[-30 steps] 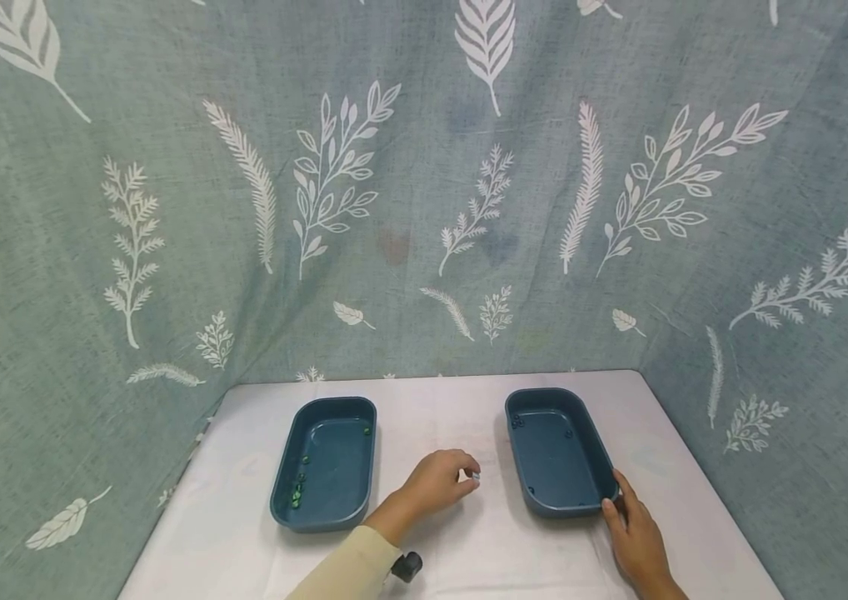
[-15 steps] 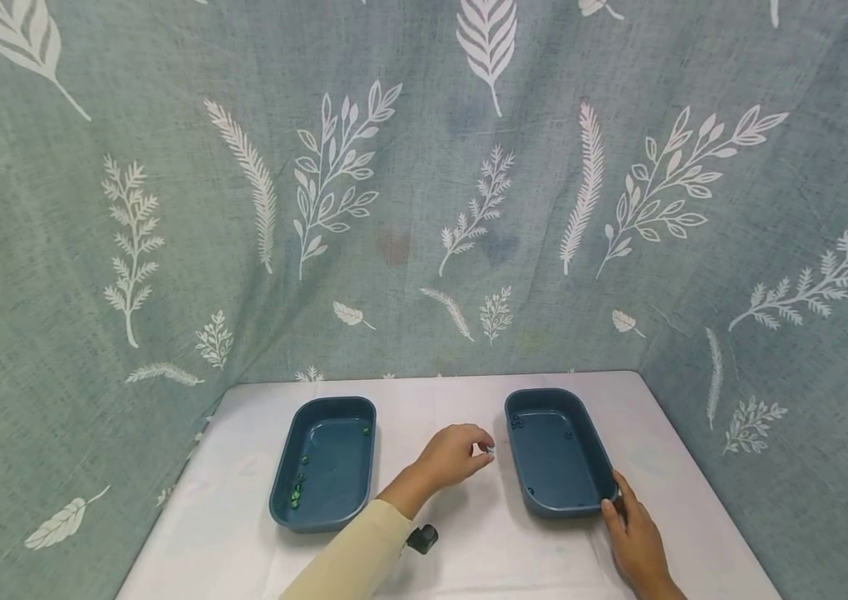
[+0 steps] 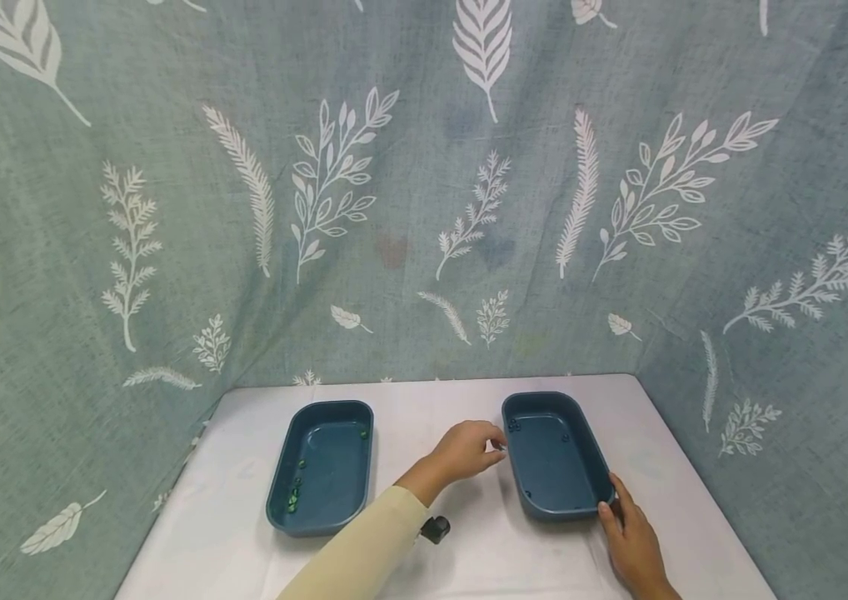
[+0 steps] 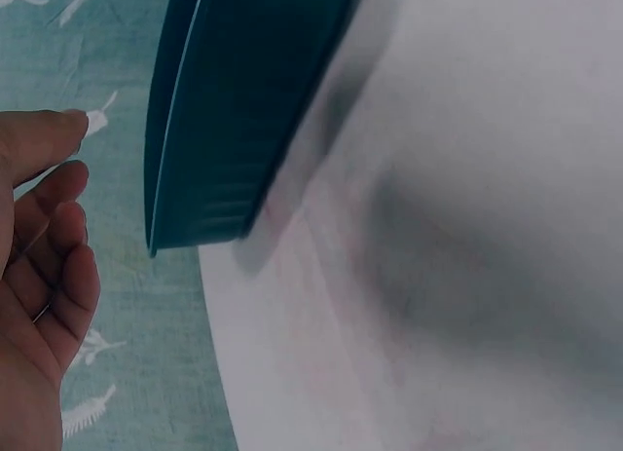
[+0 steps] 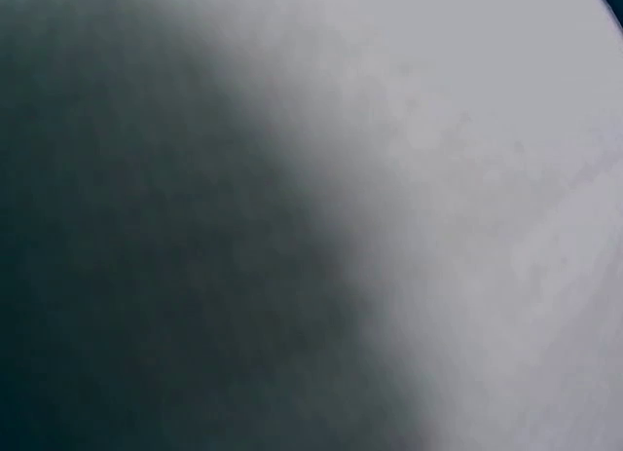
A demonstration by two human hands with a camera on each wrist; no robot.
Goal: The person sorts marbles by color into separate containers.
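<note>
My left hand (image 3: 469, 450), at the end of a beige sleeve, is beside the left wall of the right blue tray (image 3: 559, 467). Its thumb and forefinger pinch a small pale piece, mostly hidden by the fingertips. In the left wrist view, the left hand (image 4: 44, 237) has its other fingers curled, close to the outer wall of the blue tray (image 4: 243, 110). My right hand (image 3: 630, 533) grips that tray's near right corner, thumb in front and fingers along the side. Several small dark ring-like pieces (image 3: 515, 425) lie inside the tray.
A second blue tray (image 3: 337, 471) stands to the left, with several small green pieces (image 3: 293, 498) along its left side. Both trays stand on a white-covered table (image 3: 424, 404). A leaf-patterned cloth (image 3: 386, 208) hangs behind and at both sides.
My left hand has moved right and away from me, up to the right tray's wall, with the small pale piece. The right hand keeps its grip on the tray corner.
</note>
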